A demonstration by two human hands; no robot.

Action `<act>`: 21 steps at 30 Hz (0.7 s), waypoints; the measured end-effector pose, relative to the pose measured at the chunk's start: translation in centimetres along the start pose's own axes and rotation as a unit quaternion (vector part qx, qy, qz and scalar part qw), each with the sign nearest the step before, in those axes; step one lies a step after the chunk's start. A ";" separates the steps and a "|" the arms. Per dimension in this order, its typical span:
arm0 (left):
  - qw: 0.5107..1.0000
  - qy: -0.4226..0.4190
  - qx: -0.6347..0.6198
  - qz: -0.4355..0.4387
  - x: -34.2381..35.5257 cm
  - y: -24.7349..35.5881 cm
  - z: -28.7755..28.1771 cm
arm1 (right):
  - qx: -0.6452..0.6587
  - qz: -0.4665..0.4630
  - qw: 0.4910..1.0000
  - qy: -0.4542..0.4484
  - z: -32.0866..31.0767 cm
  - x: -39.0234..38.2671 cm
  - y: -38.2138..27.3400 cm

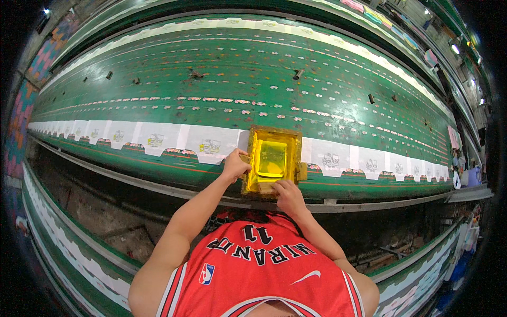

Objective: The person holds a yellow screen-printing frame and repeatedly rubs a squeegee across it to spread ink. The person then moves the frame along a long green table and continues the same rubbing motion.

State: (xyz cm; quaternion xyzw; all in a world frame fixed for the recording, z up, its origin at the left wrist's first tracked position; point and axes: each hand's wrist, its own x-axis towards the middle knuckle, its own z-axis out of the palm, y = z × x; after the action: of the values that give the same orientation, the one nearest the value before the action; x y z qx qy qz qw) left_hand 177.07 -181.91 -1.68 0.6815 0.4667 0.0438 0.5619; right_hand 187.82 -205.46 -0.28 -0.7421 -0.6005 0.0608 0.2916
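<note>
A yellow screen-printing frame (252, 142) with yellow ink inside sits on the near row of white fabric pieces (214, 137) along the long green table. My left hand (236, 165) grips the frame's left edge, fingers bent round it. My right hand (287, 198) is closed on a wooden-handled squeegee (268, 186) at the frame's lower end, inside it. White pieces to either side carry small line prints, some with yellow areas; what lies under the frame is hidden.
The green table (348, 79) bears small metal stops (297, 74) and rows of coloured marks. Another table with coloured pieces (359, 8) runs beyond it. A metal rail (158, 185) edges the near side. Parallel racks (406, 280) lie behind me; containers (470, 177) stand at the right.
</note>
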 end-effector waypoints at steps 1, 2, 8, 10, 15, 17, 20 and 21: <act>1.000 0.001 0.001 0.005 0.2 -0.3 0.0 | -0.004 -0.008 1.000 -0.008 0.0 -0.3 -0.1; 1.000 -0.003 0.001 0.006 0.3 -0.6 0.0 | -0.010 -0.015 1.000 0.000 0.2 -0.6 0.1; 1.000 0.012 -0.021 0.016 0.7 -1.5 0.3 | -0.032 -0.026 0.996 0.075 2.9 3.2 3.3; 1.000 -0.006 -0.010 0.009 0.1 -0.2 0.1 | -0.040 -0.017 0.995 0.095 3.7 6.5 6.4; 0.998 -0.034 -0.036 -0.024 0.6 -0.1 -0.1 | -0.017 0.014 0.997 0.071 1.5 13.5 9.6; 0.999 -0.028 -0.038 -0.013 0.8 -0.8 0.1 | -0.003 0.031 0.998 0.062 1.9 13.2 9.1; 0.999 -0.024 -0.040 -0.008 0.5 -0.5 0.1 | -0.009 0.032 0.996 0.077 3.5 9.2 8.0; 0.999 -0.013 -0.041 -0.006 0.5 -1.0 0.0 | -0.011 0.021 0.999 0.043 3.4 7.4 6.6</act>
State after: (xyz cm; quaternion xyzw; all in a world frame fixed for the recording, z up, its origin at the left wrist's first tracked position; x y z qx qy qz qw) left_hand 176.79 -181.69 -2.69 0.6558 0.4613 0.0502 0.5955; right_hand 193.98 -198.09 -4.46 -0.7598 -0.5722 0.0284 0.3075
